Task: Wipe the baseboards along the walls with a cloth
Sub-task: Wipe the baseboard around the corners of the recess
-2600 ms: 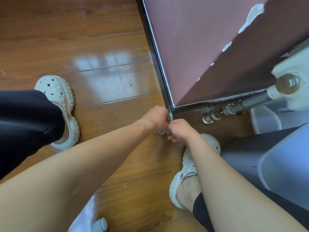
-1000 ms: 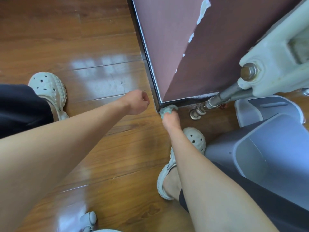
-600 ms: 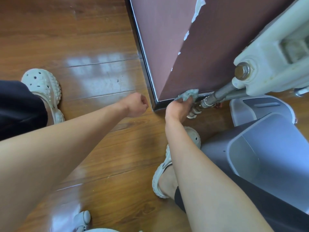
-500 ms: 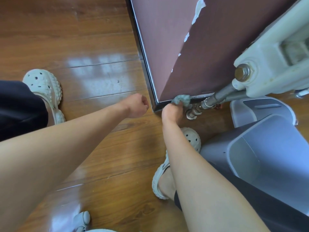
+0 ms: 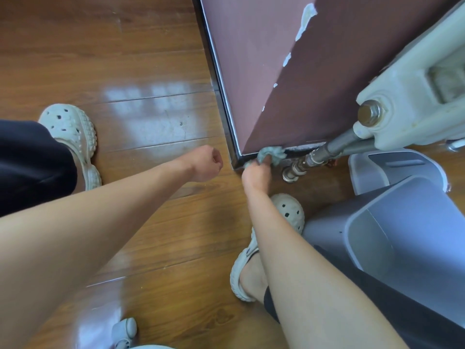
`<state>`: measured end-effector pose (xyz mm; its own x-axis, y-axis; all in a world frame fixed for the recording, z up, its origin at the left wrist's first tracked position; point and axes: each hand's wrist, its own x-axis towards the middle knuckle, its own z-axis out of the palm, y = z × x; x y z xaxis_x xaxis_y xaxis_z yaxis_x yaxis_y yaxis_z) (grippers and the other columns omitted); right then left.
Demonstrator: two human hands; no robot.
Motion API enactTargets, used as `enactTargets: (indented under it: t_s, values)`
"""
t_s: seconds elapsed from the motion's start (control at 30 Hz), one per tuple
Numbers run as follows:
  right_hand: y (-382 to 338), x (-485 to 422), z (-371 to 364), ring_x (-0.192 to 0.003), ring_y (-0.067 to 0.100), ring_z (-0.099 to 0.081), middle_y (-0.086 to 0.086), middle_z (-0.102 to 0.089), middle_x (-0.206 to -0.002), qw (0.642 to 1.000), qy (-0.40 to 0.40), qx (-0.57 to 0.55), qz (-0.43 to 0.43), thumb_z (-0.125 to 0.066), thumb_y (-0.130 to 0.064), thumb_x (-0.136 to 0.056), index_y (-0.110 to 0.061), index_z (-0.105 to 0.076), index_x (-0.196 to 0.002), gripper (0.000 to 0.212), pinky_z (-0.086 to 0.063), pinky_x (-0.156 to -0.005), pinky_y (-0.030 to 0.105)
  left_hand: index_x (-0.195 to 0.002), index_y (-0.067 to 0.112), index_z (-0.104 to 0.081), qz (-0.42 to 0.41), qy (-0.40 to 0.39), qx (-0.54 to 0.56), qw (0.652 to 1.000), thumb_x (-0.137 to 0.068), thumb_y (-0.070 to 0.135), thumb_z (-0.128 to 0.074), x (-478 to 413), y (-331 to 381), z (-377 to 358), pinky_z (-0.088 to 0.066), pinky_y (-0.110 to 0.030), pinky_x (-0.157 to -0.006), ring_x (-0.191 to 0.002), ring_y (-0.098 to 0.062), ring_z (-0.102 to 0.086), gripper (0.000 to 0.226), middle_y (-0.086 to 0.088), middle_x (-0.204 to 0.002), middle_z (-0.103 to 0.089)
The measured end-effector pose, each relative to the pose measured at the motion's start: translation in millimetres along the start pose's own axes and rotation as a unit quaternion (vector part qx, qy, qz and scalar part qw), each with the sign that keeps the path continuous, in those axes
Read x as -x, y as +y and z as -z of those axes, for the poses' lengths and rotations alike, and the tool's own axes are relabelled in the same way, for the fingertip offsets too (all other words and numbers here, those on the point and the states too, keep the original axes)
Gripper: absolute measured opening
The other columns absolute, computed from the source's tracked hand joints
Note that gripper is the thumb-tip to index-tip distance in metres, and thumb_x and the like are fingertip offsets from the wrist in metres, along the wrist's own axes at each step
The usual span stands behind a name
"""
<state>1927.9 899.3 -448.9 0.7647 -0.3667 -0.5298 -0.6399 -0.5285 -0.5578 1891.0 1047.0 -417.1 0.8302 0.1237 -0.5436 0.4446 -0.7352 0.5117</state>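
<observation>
A dark baseboard [image 5: 218,81] runs along the foot of the maroon wall and turns a corner near the picture's middle. My right hand [image 5: 256,173] grips a crumpled grey-green cloth [image 5: 273,152] and presses it on the baseboard's short side, just right of that corner. My left hand [image 5: 205,163] hovers over the wooden floor to the left of the corner, curled into a loose fist with nothing in it.
A metal pipe with fittings [image 5: 302,165] drops to the floor right beside the cloth, under a white radiator [image 5: 412,96]. A grey plastic bin [image 5: 392,238] stands at the right. My feet wear pale clogs [image 5: 73,137], the right one [image 5: 289,212] below my hand.
Both hands held the cloth at the corner at first. My left hand let go, and my right hand has rubbed the cloth back and forth along the short side near the pipe.
</observation>
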Motion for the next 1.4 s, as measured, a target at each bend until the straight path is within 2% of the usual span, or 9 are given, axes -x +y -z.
enactTargets:
  t_s: [0.07,0.23,0.33,0.6,0.77,0.83,0.97,1.2,1.4]
  values:
    - [-2,29,5,-0.125,0.034,-0.053,0.016,-0.054,-0.140,0.992,-0.113,0.037,0.044,-0.031,-0.017,-0.107,-0.021,-0.029,-0.155,0.048,-0.041,-0.095,0.033,-0.098,0.020,-0.072,-0.002,-0.001,0.000,1.000,-0.092,0.020,-0.051,0,0,1,-0.055,-0.035,-0.088,-0.097,-0.022,-0.064,0.021,0.002,-0.100,-0.070]
    - [-3,36,2,-0.114,0.035,-0.059,0.018,-0.063,-0.127,0.993,-0.017,-0.007,0.113,-0.037,-0.019,-0.104,-0.018,-0.053,-0.137,0.037,-0.037,-0.077,0.030,-0.101,0.019,-0.072,0.008,0.006,0.008,1.000,-0.092,0.019,-0.050,2,-7,3,-0.055,-0.035,-0.089,-0.098,-0.022,-0.063,0.024,0.001,-0.104,-0.070]
    - [-18,25,8,-0.114,0.037,-0.061,0.021,-0.060,-0.132,0.993,0.048,-0.061,0.084,-0.036,-0.018,-0.103,-0.014,-0.040,-0.144,0.042,-0.039,-0.078,0.032,-0.103,0.019,-0.072,0.010,0.003,0.020,1.000,-0.093,0.019,-0.050,4,-9,3,-0.054,-0.035,-0.090,-0.100,-0.021,-0.062,0.023,0.002,-0.105,-0.069]
    - [-21,52,-21,-0.115,0.037,-0.059,0.022,-0.058,-0.131,0.993,-0.094,0.039,0.067,-0.041,-0.008,-0.099,-0.008,-0.021,-0.150,0.055,-0.037,-0.077,0.030,-0.102,0.011,-0.073,0.013,0.037,0.071,0.997,-0.091,0.010,-0.049,2,-7,13,-0.050,-0.027,-0.081,-0.097,-0.024,-0.064,0.027,-0.005,-0.101,-0.071]
    - [-21,76,-50,-0.104,0.036,-0.062,0.015,-0.063,-0.118,0.976,-0.100,0.070,0.183,-0.051,-0.015,-0.094,-0.010,-0.044,-0.127,0.034,-0.044,-0.075,0.036,-0.101,0.007,-0.073,0.045,0.074,0.073,0.994,-0.090,0.009,-0.049,1,-22,17,-0.052,-0.031,-0.080,-0.097,-0.030,-0.065,0.027,-0.012,-0.101,-0.074]
    - [-26,77,-54,-0.105,0.034,-0.060,0.012,-0.057,-0.125,0.936,-0.072,0.125,0.321,-0.047,-0.010,-0.094,-0.013,-0.047,-0.128,0.034,-0.044,-0.077,0.037,-0.101,0.004,-0.073,0.061,0.086,0.070,0.992,-0.090,0.009,-0.049,3,-30,20,-0.054,-0.037,-0.088,-0.102,-0.033,-0.066,0.027,-0.016,-0.105,-0.074]
    - [-50,46,-45,-0.142,0.034,-0.035,0.015,-0.034,-0.155,0.800,0.032,0.323,0.505,-0.041,0.000,-0.095,-0.013,-0.048,-0.144,0.051,-0.033,-0.116,0.041,-0.106,0.007,-0.071,0.085,0.121,0.098,0.984,-0.090,0.011,-0.045,7,-46,30,-0.053,-0.038,-0.095,-0.109,-0.033,-0.064,0.030,-0.014,-0.114,-0.071]
    - [-32,43,-34,-0.138,0.040,-0.037,0.018,-0.053,-0.141,0.480,0.010,0.746,0.461,-0.046,-0.029,-0.099,-0.019,-0.065,-0.129,0.036,-0.010,-0.120,0.054,-0.106,0.009,-0.071,0.082,0.103,0.118,0.984,-0.092,0.012,-0.045,8,-55,32,-0.053,-0.034,-0.093,-0.108,-0.032,-0.063,0.030,-0.013,-0.112,-0.070]
    - [-33,31,-37,-0.139,0.042,-0.034,0.022,-0.047,-0.145,0.471,0.022,0.728,0.498,-0.035,-0.023,-0.103,-0.011,-0.056,-0.138,0.042,-0.020,-0.119,0.049,-0.105,0.010,-0.072,0.035,0.079,0.077,0.993,-0.091,0.013,-0.044,18,-47,30,-0.055,-0.039,-0.093,-0.103,-0.033,-0.065,0.031,-0.011,-0.107,-0.072]
